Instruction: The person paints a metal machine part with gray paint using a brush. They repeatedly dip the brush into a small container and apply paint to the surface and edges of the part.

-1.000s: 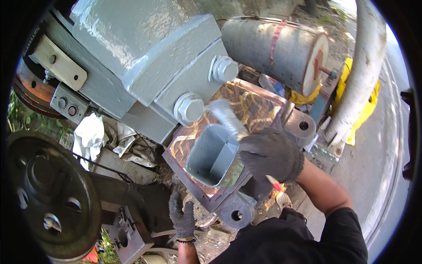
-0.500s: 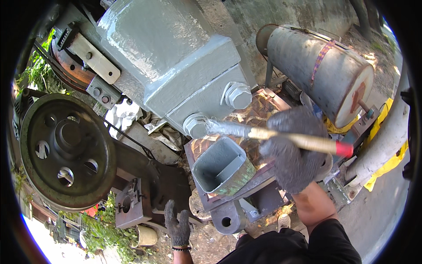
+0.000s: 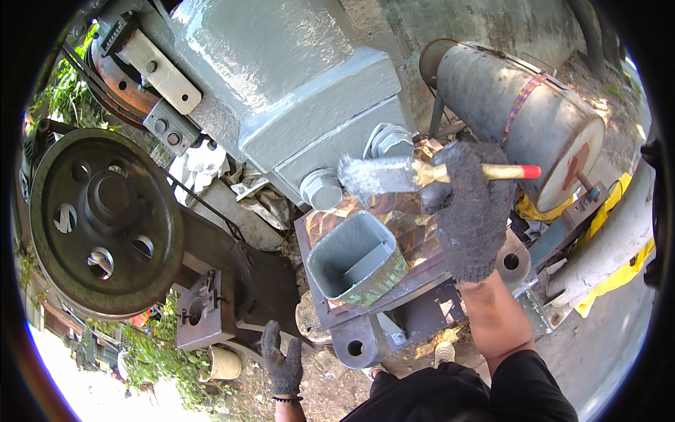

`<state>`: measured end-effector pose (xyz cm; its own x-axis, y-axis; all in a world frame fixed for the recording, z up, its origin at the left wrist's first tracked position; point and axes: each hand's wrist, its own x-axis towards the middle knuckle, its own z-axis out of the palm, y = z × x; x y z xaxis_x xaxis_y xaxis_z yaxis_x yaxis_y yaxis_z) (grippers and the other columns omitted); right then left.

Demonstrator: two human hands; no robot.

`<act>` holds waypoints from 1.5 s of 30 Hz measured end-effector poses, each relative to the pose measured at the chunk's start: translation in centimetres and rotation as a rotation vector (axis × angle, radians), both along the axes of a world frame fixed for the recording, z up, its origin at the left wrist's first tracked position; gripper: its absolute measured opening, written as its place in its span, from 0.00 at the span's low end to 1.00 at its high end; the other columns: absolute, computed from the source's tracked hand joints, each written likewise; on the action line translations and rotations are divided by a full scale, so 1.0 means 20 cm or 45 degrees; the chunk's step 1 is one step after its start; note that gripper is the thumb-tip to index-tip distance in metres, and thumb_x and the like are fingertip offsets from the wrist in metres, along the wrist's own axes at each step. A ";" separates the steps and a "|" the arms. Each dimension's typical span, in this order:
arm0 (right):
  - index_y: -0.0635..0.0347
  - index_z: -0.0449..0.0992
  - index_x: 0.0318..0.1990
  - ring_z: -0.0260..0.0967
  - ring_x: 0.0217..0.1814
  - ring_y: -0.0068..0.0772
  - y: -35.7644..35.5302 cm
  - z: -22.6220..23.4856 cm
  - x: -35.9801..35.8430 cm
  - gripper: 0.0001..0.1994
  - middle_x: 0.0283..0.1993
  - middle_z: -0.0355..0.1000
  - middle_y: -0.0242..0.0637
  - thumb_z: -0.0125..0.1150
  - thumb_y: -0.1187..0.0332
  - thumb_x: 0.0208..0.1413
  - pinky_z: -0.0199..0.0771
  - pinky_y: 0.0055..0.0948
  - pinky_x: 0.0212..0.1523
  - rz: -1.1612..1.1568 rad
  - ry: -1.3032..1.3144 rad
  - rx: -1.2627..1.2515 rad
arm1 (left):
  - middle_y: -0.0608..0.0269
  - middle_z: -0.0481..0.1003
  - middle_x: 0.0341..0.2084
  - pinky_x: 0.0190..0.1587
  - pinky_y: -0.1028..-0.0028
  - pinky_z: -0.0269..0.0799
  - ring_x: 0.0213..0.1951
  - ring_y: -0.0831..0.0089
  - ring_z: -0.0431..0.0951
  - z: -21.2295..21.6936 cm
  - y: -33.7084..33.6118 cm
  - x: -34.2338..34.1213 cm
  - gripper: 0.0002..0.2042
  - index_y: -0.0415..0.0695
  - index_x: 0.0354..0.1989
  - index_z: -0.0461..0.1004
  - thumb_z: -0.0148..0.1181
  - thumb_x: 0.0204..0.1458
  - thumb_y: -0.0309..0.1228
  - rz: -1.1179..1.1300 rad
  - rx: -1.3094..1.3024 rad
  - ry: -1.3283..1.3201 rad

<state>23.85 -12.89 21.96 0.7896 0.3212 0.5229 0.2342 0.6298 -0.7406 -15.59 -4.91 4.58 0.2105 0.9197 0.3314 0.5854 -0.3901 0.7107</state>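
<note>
My right hand (image 3: 472, 218), in a dark grey knit glove, is closed around the wooden handle of a paintbrush (image 3: 380, 176) with a red tip. Grey paint coats its bristles, which point left, close beside the lower hex bolt (image 3: 322, 190) of a large grey-painted machine casting (image 3: 330, 119). A second hex bolt (image 3: 392, 143) sits above the brush. Below it, a square-sided container (image 3: 383, 278), smeared with grey paint inside, rests on a patterned surface. My left hand (image 3: 283, 362), also gloved, hangs low with fingers apart and nothing in it.
A dark flywheel (image 3: 112, 211) with round holes stands at left, beside a metal bracket (image 3: 207, 316). At the upper right lies a grey metal drum (image 3: 520, 116). White cloths (image 3: 200, 169) are bunched behind the flywheel. A pale pipe (image 3: 608, 243) runs at far right.
The paintbrush has come away slightly from the lower bolt and turned, so its broad side shows. Its handle end has swung upward with my right hand. My left hand stays low and open.
</note>
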 end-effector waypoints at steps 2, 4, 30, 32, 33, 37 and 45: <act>0.64 0.77 0.48 0.72 0.33 0.22 0.01 0.02 0.01 0.06 0.38 0.74 0.33 0.61 0.73 0.67 0.74 0.25 0.24 0.168 0.239 0.091 | 0.43 0.65 0.71 0.72 0.62 0.64 0.71 0.56 0.67 0.00 0.01 0.02 0.32 0.33 0.73 0.61 0.62 0.60 0.23 -0.029 0.009 -0.048; 0.63 0.77 0.47 0.73 0.34 0.22 0.04 0.04 0.00 0.06 0.39 0.74 0.33 0.60 0.72 0.67 0.75 0.25 0.25 0.237 0.132 0.244 | 0.44 0.65 0.71 0.73 0.62 0.64 0.71 0.56 0.67 0.01 0.02 0.04 0.32 0.33 0.73 0.61 0.63 0.60 0.23 -0.070 0.060 -0.018; 0.63 0.76 0.44 0.73 0.26 0.23 0.04 -0.31 -0.08 0.09 0.35 0.76 0.37 0.57 0.65 0.72 0.78 0.28 0.25 0.468 0.454 0.350 | 0.43 0.68 0.68 0.72 0.55 0.62 0.70 0.47 0.67 0.13 0.01 0.18 0.31 0.39 0.67 0.70 0.73 0.54 0.28 -0.184 0.278 0.350; 0.63 0.77 0.43 0.74 0.26 0.23 0.01 -0.32 -0.10 0.09 0.34 0.76 0.37 0.59 0.65 0.71 0.78 0.27 0.26 0.513 0.544 0.120 | 0.42 0.69 0.68 0.72 0.55 0.63 0.70 0.48 0.67 0.13 0.02 0.19 0.31 0.39 0.67 0.70 0.73 0.54 0.28 -0.201 0.313 0.417; 0.63 0.77 0.43 0.74 0.26 0.23 0.01 -0.33 -0.12 0.10 0.34 0.77 0.37 0.59 0.65 0.71 0.78 0.27 0.26 0.613 0.599 -0.010 | 0.43 0.69 0.68 0.71 0.55 0.64 0.70 0.48 0.68 0.14 0.02 0.19 0.31 0.39 0.67 0.70 0.73 0.54 0.28 -0.232 0.342 0.407; 0.62 0.78 0.45 0.74 0.27 0.23 -0.02 -0.33 -0.12 0.10 0.33 0.77 0.36 0.61 0.64 0.70 0.76 0.24 0.27 0.666 0.826 0.046 | 0.43 0.69 0.68 0.69 0.57 0.66 0.70 0.49 0.68 0.15 0.02 0.18 0.31 0.39 0.68 0.69 0.72 0.54 0.29 -0.258 0.350 0.411; 0.65 0.77 0.40 0.73 0.27 0.23 0.00 -0.33 -0.12 0.10 0.35 0.75 0.38 0.57 0.67 0.70 0.73 0.26 0.27 0.623 0.351 0.013 | 0.43 0.68 0.68 0.68 0.58 0.68 0.69 0.50 0.69 0.15 0.00 0.20 0.32 0.39 0.68 0.69 0.72 0.55 0.30 -0.224 0.201 0.291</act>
